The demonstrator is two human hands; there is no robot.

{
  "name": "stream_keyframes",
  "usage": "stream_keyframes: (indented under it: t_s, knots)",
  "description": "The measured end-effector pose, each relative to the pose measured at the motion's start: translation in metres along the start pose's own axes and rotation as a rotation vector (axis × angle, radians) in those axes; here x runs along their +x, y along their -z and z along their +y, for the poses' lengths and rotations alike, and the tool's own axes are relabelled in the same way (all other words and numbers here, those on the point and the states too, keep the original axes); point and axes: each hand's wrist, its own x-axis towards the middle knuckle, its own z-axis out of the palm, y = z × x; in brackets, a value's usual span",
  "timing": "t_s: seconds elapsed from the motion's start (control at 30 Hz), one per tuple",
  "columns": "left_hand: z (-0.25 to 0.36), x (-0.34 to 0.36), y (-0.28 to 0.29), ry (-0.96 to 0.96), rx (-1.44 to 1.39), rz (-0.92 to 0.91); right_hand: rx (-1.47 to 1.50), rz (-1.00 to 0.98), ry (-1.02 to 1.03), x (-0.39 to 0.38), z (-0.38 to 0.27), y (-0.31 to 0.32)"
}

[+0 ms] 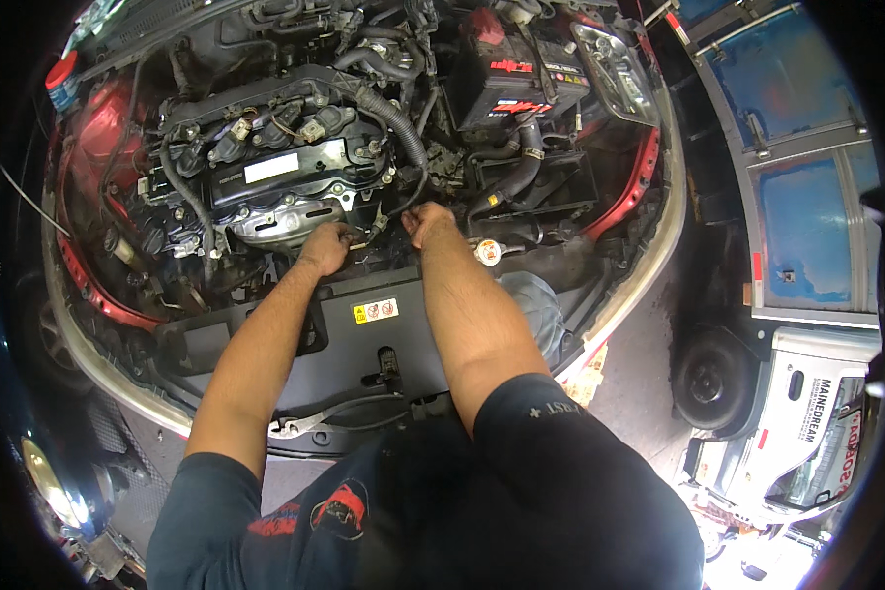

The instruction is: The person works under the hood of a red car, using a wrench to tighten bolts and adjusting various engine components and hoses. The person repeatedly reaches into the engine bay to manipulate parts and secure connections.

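Note:
Both my arms reach into the front of a car's engine bay. My left hand (324,248) is closed, fingers curled, beside the silver heat shield (295,222) at the engine's front. Its fingertips meet a thin, light-coloured part (369,236) too small to name. To its right, my right hand (429,224) is also closed, fingers bent down by a thin black hose (410,202); what they grip is hidden. The black engine cover (310,172) with a white label lies beyond my hands. A white-and-orange cap (488,252) sits just right of my right wrist.
A black battery (521,84) stands at the far right of the bay, with a metal tray of small parts (615,74) beside it. The black front panel (334,359) runs under my forearms. A red-capped bottle (61,79) is at far left. A white truck (796,413) stands right.

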Motion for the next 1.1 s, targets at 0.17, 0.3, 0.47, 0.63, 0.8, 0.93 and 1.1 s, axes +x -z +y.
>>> stream_keyframes:
  t_s: [0.17,0.3,0.47,0.63,0.8,0.93,1.1]
  knots:
    - [-0.002,0.003,-0.011,0.038,0.059,0.056,-0.003,-0.19,-0.201,0.033,0.013,0.0]
    - [-0.003,0.005,-0.013,0.062,0.027,0.048,-0.01,-0.251,-0.158,0.049,0.014,-0.003]
    - [0.001,0.002,-0.011,0.061,0.066,0.049,0.105,-0.237,-0.157,0.055,0.017,-0.009]
    - [0.005,0.0,-0.008,0.042,0.013,0.004,0.031,-0.284,-0.161,0.061,0.02,-0.005]
    - [0.009,-0.002,-0.008,0.03,0.038,-0.001,0.095,-0.285,-0.18,0.066,0.022,-0.007]
    - [0.011,0.0,-0.009,0.012,0.124,0.037,0.148,-0.205,-0.185,0.066,0.021,-0.012]
    - [0.008,0.0,-0.01,-0.063,0.197,0.119,0.118,-0.208,-0.185,0.063,0.023,-0.019]
